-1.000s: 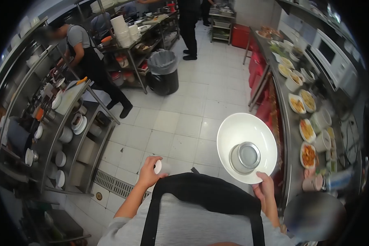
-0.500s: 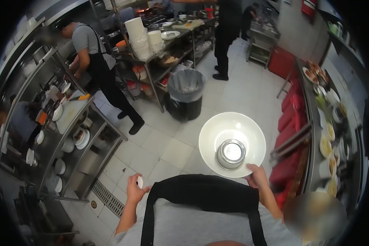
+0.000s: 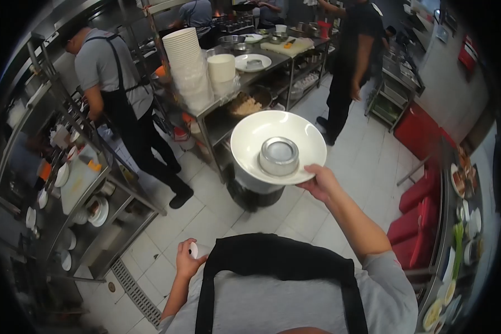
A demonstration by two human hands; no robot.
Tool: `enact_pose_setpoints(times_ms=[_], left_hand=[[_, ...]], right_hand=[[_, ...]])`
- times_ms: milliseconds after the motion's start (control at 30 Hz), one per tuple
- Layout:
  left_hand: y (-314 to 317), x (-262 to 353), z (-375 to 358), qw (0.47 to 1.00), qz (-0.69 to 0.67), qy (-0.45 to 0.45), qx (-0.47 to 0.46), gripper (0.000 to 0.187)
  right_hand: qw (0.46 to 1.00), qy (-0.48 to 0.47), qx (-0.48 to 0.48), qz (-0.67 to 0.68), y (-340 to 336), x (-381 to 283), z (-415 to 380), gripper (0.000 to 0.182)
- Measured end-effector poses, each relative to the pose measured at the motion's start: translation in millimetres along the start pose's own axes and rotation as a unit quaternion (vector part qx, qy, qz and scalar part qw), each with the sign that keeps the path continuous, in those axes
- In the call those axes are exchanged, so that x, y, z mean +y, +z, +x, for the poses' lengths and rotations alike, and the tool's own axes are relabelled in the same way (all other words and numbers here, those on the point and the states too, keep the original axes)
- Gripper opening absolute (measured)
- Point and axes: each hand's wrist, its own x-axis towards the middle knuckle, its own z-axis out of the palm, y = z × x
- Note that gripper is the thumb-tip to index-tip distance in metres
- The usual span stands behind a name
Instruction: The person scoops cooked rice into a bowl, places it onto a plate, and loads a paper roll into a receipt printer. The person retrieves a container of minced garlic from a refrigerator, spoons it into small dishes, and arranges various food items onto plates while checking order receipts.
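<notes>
My right hand (image 3: 319,182) grips the near right rim of a wide white bowl (image 3: 245,131), which I hold out in front of me over the floor. Inside it sits a round silver metal tin (image 3: 279,156), off centre toward my side. Low by my left side, my left hand (image 3: 187,257) is closed around a small white cup (image 3: 193,250) with a dark spot showing in its opening. Part of that cup is hidden behind the fingers.
Behind the bowl stands a bin (image 3: 255,196). A steel table (image 3: 206,109) carries stacked white tubs (image 3: 186,58) and a white plate (image 3: 253,62). One person (image 3: 114,72) works at the left counter; another (image 3: 350,67) stands ahead. Red bins (image 3: 412,222) line the right.
My right hand has carried the bowl and tin forward, up and to the left, toward the steel table. The view has shifted. My left hand still holds the small cup low.
</notes>
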Motion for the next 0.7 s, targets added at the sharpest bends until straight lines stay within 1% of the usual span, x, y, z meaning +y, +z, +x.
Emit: enact_pose_setpoints(times_ms=[67, 133, 167, 233, 267, 333, 367, 433, 467, 500, 533, 600, 633, 700], left_hand=[[9, 23, 53, 0.999, 0.007, 0.043, 0.022, 0.063], [9, 62, 93, 1.000, -0.011, 0.008, 0.019, 0.062], [10, 76, 112, 1.000, -0.017, -0.007, 0.019, 0.062], [26, 73, 135, 0.998, -0.033, -0.008, 0.060, 0.060], [36, 67, 138, 0.996, -0.041, -0.008, 0.084, 0.060], [55, 59, 136, 0.988, -0.072, -0.033, 0.134, 0.062], [68, 54, 129, 0.980, -0.095, -0.056, 0.167, 0.064], [97, 33, 106, 0.952, -0.139, -0.170, 0.214, 0.067], [108, 44, 96, 0.919, -0.165, -0.251, 0.254, 0.068], [117, 58, 88, 0.901, -0.157, -0.289, 0.284, 0.068], [125, 69, 81, 0.906, -0.102, -0.288, 0.293, 0.066], [150, 86, 78, 0.896, -0.098, -0.290, 0.320, 0.060], [160, 96, 76, 0.902, -0.070, -0.284, 0.317, 0.057], [169, 125, 90, 0.900, -0.065, -0.292, 0.317, 0.056]], right_hand=[[1.000, -0.013, 0.017, -0.022, 5, -37, 88, 0.037], [0.998, -0.002, 0.056, 0.004, 26, -81, 165, 0.035], [1.000, 0.000, 0.025, -0.010, 20, -98, 219, 0.035], [0.999, -0.009, -0.024, -0.035, 7, -128, 325, 0.035], [0.998, -0.019, -0.045, -0.048, 9, -141, 367, 0.035], [0.997, -0.049, -0.043, -0.030, 18, -162, 445, 0.035], [0.999, -0.039, -0.023, -0.017, 19, -170, 491, 0.032], [0.998, -0.021, -0.041, -0.030, 21, -185, 571, 0.031], [0.998, -0.014, -0.041, -0.038, 23, -187, 608, 0.031], [0.998, -0.009, -0.041, -0.039, 24, -190, 641, 0.031], [0.998, -0.005, -0.041, -0.039, 26, -192, 672, 0.031], [0.998, 0.008, -0.046, -0.034, 33, -194, 723, 0.032], [0.998, 0.017, -0.050, -0.028, 35, -193, 743, 0.033], [0.997, 0.054, -0.051, -0.031, 36, -193, 775, 0.036]])
